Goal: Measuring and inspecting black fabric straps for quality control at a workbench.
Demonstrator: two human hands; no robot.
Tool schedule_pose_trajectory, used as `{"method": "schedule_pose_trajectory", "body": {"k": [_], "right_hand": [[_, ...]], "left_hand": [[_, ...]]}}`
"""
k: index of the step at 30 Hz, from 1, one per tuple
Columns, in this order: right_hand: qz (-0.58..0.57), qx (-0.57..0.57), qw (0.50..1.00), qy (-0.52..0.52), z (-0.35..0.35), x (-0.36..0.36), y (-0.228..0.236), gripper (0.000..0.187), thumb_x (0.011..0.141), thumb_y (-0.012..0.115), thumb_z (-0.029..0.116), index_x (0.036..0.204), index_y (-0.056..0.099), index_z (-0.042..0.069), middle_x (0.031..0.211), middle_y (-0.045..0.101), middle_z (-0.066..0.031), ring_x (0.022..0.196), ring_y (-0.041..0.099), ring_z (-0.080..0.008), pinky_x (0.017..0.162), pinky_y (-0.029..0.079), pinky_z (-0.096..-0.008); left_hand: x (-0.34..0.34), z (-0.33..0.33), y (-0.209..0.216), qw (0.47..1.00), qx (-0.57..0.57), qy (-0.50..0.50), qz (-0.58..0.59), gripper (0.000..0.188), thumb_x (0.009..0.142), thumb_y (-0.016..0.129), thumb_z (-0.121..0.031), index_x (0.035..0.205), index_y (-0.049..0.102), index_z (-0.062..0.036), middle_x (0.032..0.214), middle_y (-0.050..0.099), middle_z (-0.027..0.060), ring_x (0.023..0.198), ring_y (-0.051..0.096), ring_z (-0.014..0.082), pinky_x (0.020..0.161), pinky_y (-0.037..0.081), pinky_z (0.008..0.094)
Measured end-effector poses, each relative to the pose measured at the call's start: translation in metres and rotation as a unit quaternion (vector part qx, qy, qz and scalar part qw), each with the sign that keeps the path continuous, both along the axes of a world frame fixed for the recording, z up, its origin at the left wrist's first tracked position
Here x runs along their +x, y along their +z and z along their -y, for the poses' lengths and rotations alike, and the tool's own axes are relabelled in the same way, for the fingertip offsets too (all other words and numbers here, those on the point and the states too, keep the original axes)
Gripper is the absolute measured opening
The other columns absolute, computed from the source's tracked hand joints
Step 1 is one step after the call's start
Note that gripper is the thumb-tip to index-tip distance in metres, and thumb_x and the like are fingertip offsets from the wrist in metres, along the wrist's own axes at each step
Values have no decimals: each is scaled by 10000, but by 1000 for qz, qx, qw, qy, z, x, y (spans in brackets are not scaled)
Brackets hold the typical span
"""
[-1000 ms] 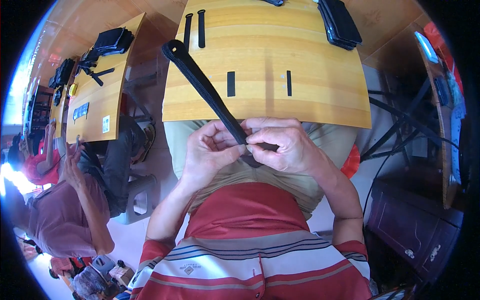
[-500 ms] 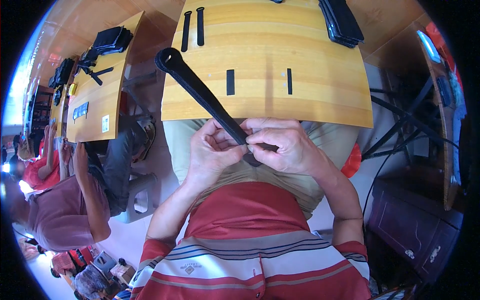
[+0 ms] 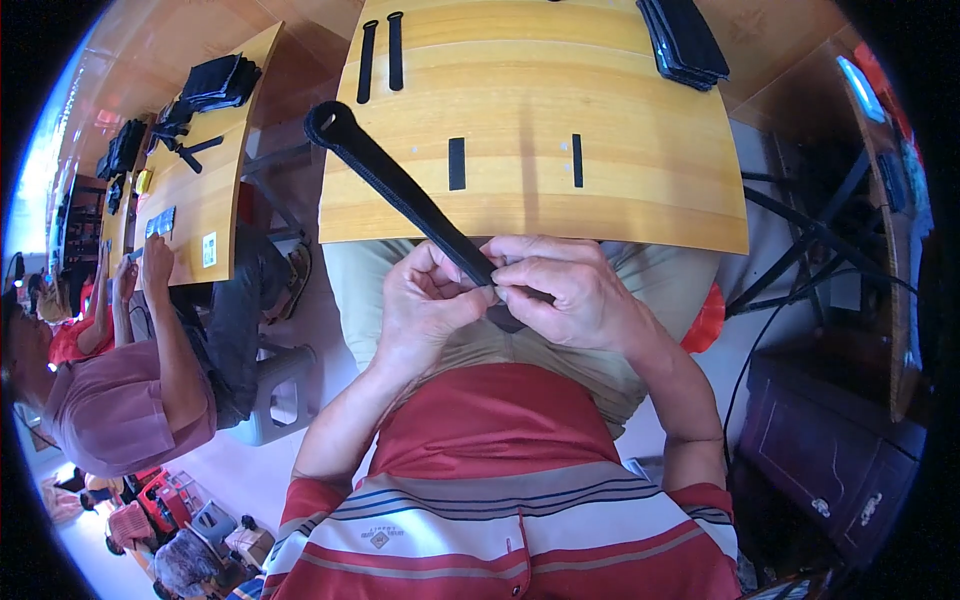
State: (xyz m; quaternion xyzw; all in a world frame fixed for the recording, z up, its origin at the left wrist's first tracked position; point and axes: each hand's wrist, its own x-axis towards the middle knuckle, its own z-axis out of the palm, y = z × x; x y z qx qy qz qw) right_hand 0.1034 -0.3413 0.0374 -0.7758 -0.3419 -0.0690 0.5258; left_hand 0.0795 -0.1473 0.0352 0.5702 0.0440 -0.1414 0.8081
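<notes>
A long black fabric strap (image 3: 395,185) with a slotted, rounded end slants up and left from my fingers, over the table's near edge. My left hand (image 3: 425,305) pinches it near its lower end, thumb against the strap. Close beside, my right hand (image 3: 562,290) grips the same lower end between thumb and fingertips. A dark tail of the strap shows under my fingers; its exact fold is hidden. Both hands are above my lap. On the wooden table (image 3: 620,215) ahead lie two short black strips, a wider one (image 3: 457,164) and a narrower one (image 3: 577,160).
Two slotted straps (image 3: 395,52) lie at the table's far left. A stack of black fabric pieces (image 3: 682,45) sits far right. Left, a co-worker (image 3: 130,410) sits at another table (image 3: 205,235) holding black pieces. A dark cabinet (image 3: 820,430) stands at right.
My hands and the strap stay almost in place, with a very slight shift of view. The co-worker at left has raised a hand toward a blue packet on their table.
</notes>
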Motion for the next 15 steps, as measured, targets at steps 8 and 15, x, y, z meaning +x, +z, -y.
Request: {"method": "schedule_pose_trajectory", "body": {"k": [8, 15], "right_hand": [[3, -6, 1000, 2, 3, 1, -4, 138, 750, 682, -24, 885, 693, -49, 1018, 685, -197, 864, 694, -335, 748, 568, -381], [18, -11, 1000, 12, 3, 2, -5, 158, 755, 682, -41, 912, 687, -56, 1029, 680, -202, 885, 692, -334, 769, 570, -381]], "left_hand": [[1, -1, -1, 1000, -9, -16, -12, 231, 757, 704, 124, 843, 574, -46, 896, 651, 23, 828, 643, 90, 785, 556, 260], [4, -3, -2, 999, -6, -22, -24, 246, 764, 712, 113, 904, 582, -41, 898, 656, 35, 827, 657, 105, 787, 562, 260]]}}
